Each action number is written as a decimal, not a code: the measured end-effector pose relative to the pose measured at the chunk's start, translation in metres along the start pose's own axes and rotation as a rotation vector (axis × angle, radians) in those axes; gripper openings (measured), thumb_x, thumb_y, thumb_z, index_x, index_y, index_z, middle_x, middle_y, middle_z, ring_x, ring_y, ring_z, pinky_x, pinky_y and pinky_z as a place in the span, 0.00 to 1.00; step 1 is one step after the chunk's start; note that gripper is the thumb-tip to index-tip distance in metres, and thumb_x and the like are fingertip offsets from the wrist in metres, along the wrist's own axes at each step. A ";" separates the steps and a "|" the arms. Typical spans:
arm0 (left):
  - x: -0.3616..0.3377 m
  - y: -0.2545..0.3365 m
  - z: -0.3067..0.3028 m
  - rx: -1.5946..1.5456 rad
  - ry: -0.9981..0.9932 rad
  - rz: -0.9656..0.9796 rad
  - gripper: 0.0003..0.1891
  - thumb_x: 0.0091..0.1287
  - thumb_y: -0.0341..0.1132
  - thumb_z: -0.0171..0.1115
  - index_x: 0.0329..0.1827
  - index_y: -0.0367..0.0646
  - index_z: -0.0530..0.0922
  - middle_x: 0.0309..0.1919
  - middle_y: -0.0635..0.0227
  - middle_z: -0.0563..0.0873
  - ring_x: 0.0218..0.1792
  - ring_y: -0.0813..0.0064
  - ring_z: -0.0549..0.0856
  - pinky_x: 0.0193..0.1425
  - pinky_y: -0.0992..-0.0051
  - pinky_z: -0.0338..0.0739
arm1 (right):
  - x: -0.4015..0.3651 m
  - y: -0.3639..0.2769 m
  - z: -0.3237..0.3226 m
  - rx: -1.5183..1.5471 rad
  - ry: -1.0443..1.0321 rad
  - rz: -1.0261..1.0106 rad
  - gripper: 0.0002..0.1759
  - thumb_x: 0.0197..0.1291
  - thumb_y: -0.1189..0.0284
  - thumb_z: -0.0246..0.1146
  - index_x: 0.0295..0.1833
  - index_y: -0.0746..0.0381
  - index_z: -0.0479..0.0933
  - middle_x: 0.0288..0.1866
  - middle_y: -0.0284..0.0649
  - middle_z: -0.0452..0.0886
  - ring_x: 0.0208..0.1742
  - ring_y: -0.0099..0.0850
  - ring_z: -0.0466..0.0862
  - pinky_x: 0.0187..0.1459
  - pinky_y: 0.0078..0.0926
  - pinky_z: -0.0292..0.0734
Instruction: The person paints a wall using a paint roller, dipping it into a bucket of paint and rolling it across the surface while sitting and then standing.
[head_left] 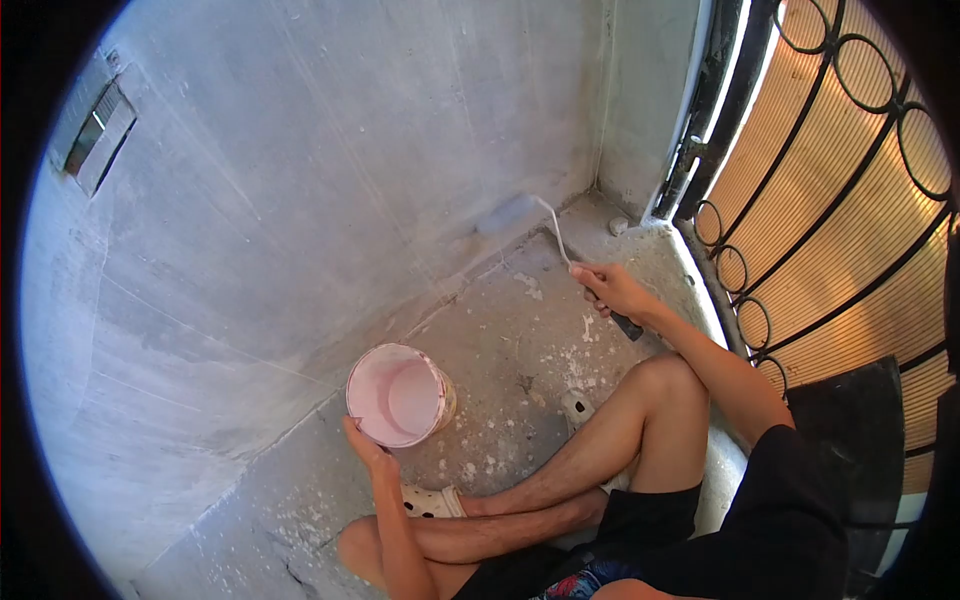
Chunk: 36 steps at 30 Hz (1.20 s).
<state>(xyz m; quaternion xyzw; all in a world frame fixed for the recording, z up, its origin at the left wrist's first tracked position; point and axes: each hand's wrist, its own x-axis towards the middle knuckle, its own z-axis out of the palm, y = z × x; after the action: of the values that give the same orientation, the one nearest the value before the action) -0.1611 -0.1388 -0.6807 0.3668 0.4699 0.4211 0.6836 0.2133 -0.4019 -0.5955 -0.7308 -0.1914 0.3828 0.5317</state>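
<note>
My right hand (612, 290) is closed round the dark handle of a paint roller (558, 232). The roller's pale sleeve lies against the grey-white wall (330, 150), low down near the corner, and looks a little blurred. At the near rim of a pink-lined bucket (412, 400), my left hand (370, 445) grips the edge, its fingers partly hidden. The bucket stands on the floor, tilted slightly in view, with pinkish-white paint coating its inside.
The concrete floor (500, 340) is spotted with paint. My crossed legs (560, 480) and pale clogs (432, 502) are close to the bucket. A small stone (618, 226) lies by the corner. On the right rises a black metal gate (800, 180); an opening (98, 130) breaks the wall.
</note>
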 end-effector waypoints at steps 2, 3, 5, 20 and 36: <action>-0.005 0.004 0.008 -0.039 0.023 -0.008 0.12 0.64 0.47 0.50 0.38 0.49 0.73 0.39 0.75 0.77 0.45 0.77 0.76 0.53 0.73 0.69 | 0.009 0.003 -0.002 -0.100 -0.021 0.035 0.27 0.70 0.53 0.56 0.63 0.62 0.74 0.24 0.28 0.66 0.22 0.18 0.64 0.22 0.19 0.64; -0.009 0.008 0.013 -0.066 0.048 -0.026 0.09 0.63 0.44 0.50 0.34 0.50 0.72 0.35 0.76 0.76 0.41 0.78 0.75 0.49 0.75 0.68 | 0.009 0.005 0.001 -0.081 -0.042 0.018 0.26 0.71 0.54 0.55 0.65 0.60 0.74 0.24 0.27 0.66 0.22 0.17 0.64 0.22 0.18 0.63; -0.011 0.010 0.014 -0.066 0.045 -0.018 0.09 0.63 0.44 0.50 0.34 0.49 0.72 0.36 0.76 0.76 0.42 0.78 0.75 0.50 0.74 0.68 | 0.009 0.003 0.007 -0.063 -0.068 0.006 0.26 0.71 0.54 0.55 0.66 0.58 0.73 0.24 0.27 0.66 0.22 0.17 0.64 0.21 0.17 0.62; -0.010 0.008 0.014 -0.079 0.020 0.005 0.09 0.63 0.44 0.50 0.34 0.49 0.73 0.35 0.76 0.76 0.40 0.79 0.76 0.48 0.74 0.69 | 0.002 -0.002 0.016 0.028 -0.026 -0.001 0.28 0.70 0.55 0.57 0.64 0.65 0.73 0.23 0.30 0.66 0.21 0.19 0.65 0.21 0.21 0.66; -0.010 0.007 0.017 -0.085 0.034 0.022 0.10 0.63 0.44 0.51 0.34 0.48 0.73 0.34 0.77 0.76 0.38 0.80 0.75 0.46 0.75 0.69 | 0.004 -0.005 0.022 0.032 -0.058 0.095 0.24 0.70 0.55 0.58 0.57 0.66 0.76 0.24 0.30 0.67 0.22 0.18 0.65 0.21 0.20 0.65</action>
<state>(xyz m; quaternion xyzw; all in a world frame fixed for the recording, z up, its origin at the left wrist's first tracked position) -0.1489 -0.1475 -0.6659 0.3354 0.4590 0.4544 0.6858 0.1995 -0.3837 -0.5955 -0.7193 -0.1657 0.4315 0.5187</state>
